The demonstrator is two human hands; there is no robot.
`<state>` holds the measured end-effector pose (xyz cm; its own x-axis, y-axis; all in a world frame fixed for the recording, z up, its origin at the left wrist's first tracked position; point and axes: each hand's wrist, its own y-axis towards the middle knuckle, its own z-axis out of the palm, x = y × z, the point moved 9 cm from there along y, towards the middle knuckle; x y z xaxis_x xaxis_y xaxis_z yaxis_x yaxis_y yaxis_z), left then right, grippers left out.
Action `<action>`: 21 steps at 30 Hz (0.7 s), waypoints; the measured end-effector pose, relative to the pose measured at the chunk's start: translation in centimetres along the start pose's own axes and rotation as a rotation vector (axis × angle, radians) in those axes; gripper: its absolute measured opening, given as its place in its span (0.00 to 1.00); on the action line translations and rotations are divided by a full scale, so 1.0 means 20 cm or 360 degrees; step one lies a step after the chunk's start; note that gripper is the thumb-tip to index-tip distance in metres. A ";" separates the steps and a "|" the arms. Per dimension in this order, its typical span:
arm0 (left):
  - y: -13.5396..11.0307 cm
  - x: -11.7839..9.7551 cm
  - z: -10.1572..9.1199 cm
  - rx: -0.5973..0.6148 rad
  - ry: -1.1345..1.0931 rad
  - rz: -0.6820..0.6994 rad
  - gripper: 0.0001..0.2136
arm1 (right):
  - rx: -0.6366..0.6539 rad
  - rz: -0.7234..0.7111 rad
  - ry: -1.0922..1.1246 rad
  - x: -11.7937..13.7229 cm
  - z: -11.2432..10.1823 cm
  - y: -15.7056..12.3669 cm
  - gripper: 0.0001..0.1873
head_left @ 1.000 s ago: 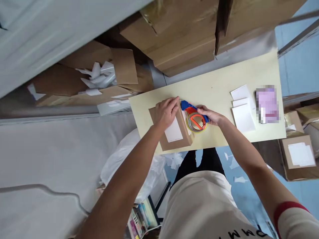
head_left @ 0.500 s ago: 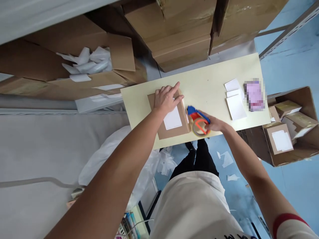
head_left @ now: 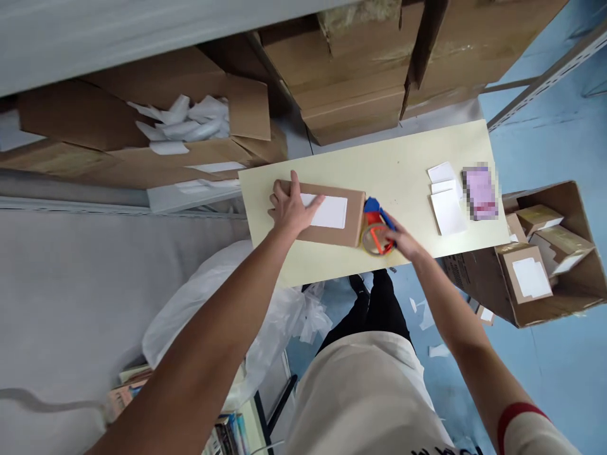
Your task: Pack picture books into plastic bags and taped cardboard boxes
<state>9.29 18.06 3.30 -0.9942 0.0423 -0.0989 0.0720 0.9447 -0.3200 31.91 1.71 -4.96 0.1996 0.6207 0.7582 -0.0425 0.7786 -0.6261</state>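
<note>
A small brown cardboard box (head_left: 332,234) with a white label on top lies on the pale yellow table (head_left: 403,170). My left hand (head_left: 288,207) rests flat on the box's left end, fingers stretched out over the label's edge. My right hand (head_left: 397,241) grips a red and blue tape dispenser (head_left: 374,227) pressed against the box's right end.
White labels (head_left: 446,202) and a purple packet (head_left: 480,193) lie at the table's right. An open carton (head_left: 559,309) with labelled small boxes stands on the blue floor at right. Big cartons (head_left: 351,76) stack behind the table; a white plastic bag (head_left: 227,303) hangs at left.
The box has been turned so it lies lengthwise across the table. My left hand shifted to its left end; the tape dispenser stayed at its right side.
</note>
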 end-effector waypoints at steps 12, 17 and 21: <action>0.02 -0.26 0.02 0.0178 0.0112 0.0559 0.34 | 0.0077 -0.0091 -0.0519 0.20 -0.14 0.17 0.47; 0.01 -0.27 0.02 0.0136 0.0121 0.0530 0.33 | 0.0125 0.0071 -0.0453 -0.14 -0.05 -0.20 0.49; -0.02 -0.21 0.04 0.0053 0.0048 0.0307 0.34 | -0.0200 -0.0012 -0.0295 -0.20 0.04 -0.26 0.50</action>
<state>13.50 17.23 3.07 -0.9636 0.2320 -0.1332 0.2638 0.9068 -0.3289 30.60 -4.68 -4.58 0.0153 0.6302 0.7763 0.0831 0.7729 -0.6290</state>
